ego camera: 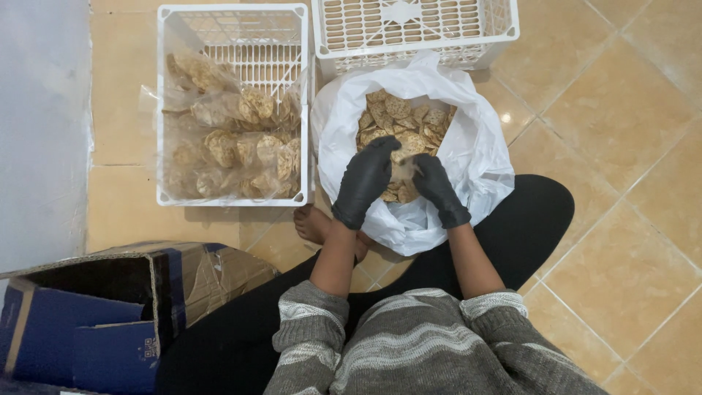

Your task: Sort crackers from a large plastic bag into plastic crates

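Note:
Both my hands wear black gloves and reach into a large white plastic bag [468, 157] full of round tan crackers [402, 121]. My left hand [363, 181] curls over the crackers at the near side of the pile. My right hand [436, 189] sits beside it, fingers bent, and between the two hands a small clear bag with crackers seems to be held, though the fingers hide most of it. I sit cross-legged on the floor with the bag in front of me.
A white plastic crate [232, 197] at the left holds several clear packets of crackers [241, 143]. An upturned white crate [413, 33] stands behind the bag. An open cardboard box [110, 292] lies at my left knee. Tan floor tiles [621, 241] spread to the right.

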